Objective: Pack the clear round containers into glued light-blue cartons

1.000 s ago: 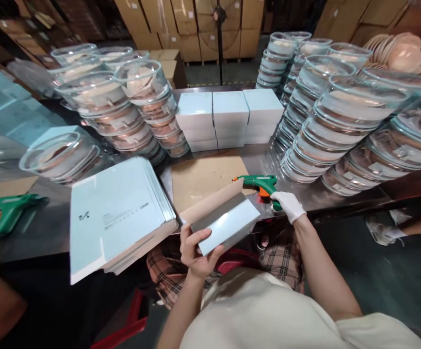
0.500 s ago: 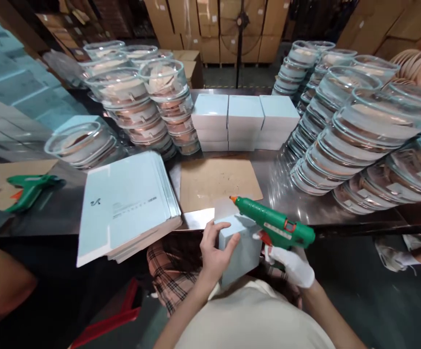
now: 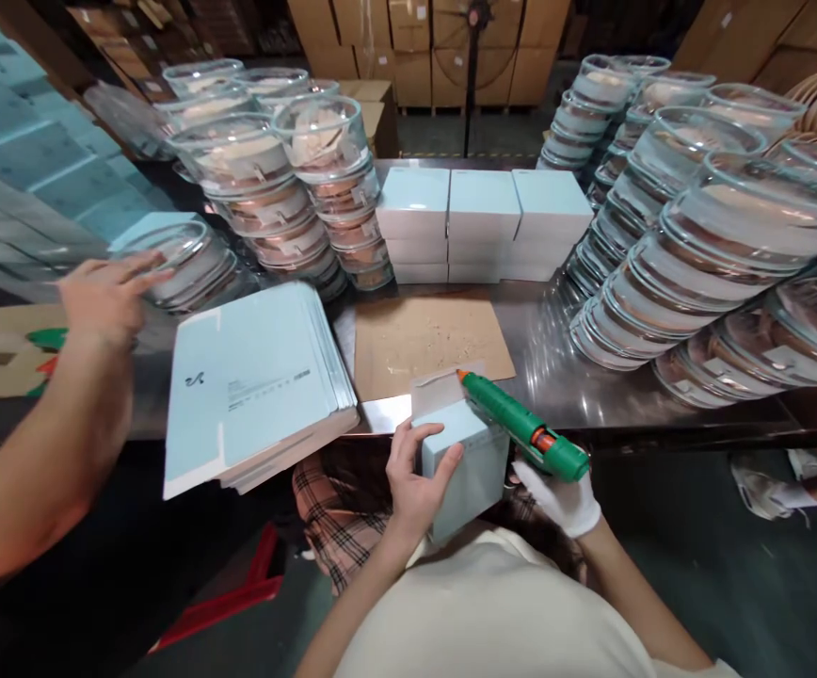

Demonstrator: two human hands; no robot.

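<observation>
A light blue cardboard box (image 3: 466, 476) stands at my lap by the table edge, its pale flap (image 3: 443, 395) sticking out on the far side. My left hand (image 3: 415, 471) grips the box at its near left corner, thumb and fingers bent around it. In my white-gloved right hand (image 3: 564, 499) is a green hot glue gun (image 3: 521, 424), its handle mostly hidden by the glove and the box. The orange nozzle points away to the left, right at the flap; whether it touches I cannot tell.
A brown cardboard sheet (image 3: 429, 344) lies on the metal table ahead. Flat blue box blanks (image 3: 253, 377) are piled at left, with finished boxes (image 3: 483, 226) behind. Stacked clear round containers (image 3: 691, 254) flank both sides. A co-worker's arm (image 3: 62, 414) reaches in from the left.
The glue gun has tilted and its nozzle has come down to the flap. My left hand stays on the box. A co-worker's arm has come in at the left, over the round containers.
</observation>
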